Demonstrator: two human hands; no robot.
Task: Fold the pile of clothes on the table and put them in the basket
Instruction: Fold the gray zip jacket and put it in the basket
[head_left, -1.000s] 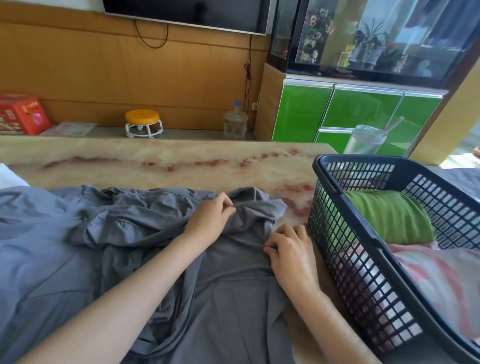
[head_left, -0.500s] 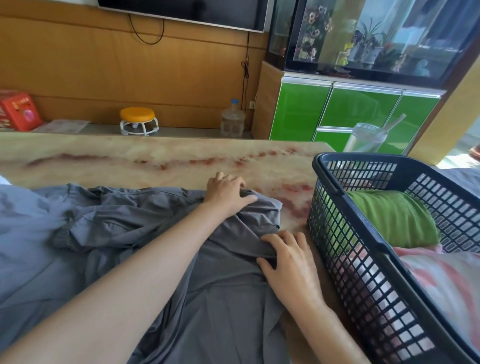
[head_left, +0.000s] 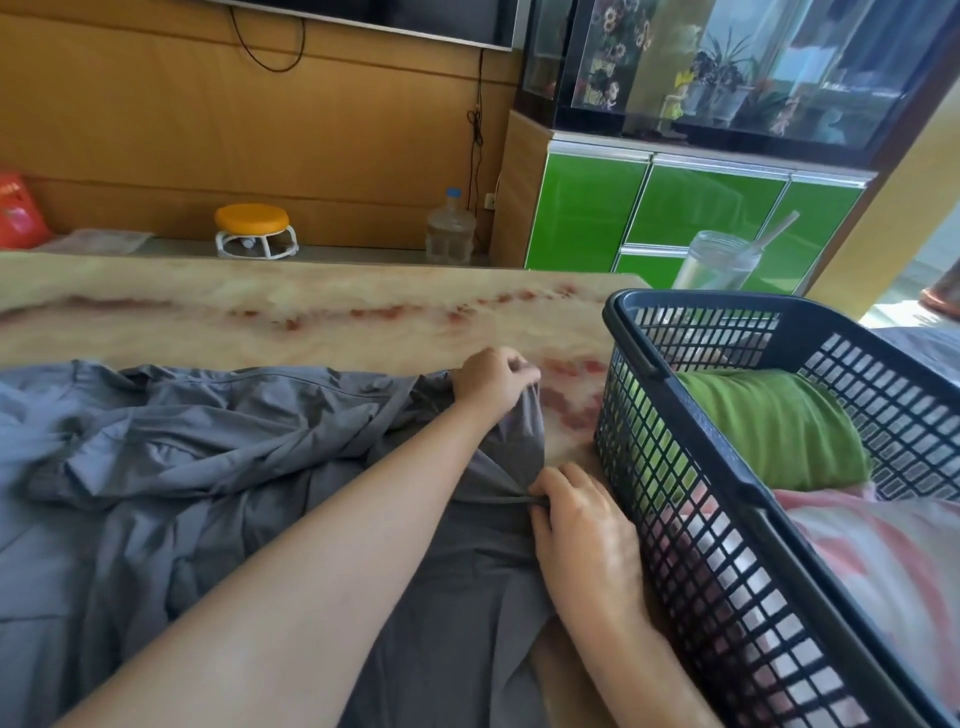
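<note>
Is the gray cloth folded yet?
Not yet. The gray cloth lies rumpled and spread over the table. The left hand and right hand each grip its edge.

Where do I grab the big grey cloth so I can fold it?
Probably its edge nearest the basket, pinched from above at two spots. That edge lies free on the table, while the rest of the grey cloth is bunched up to the left. The left hand pinches the far corner there, and the right hand pinches the near hem.
</note>
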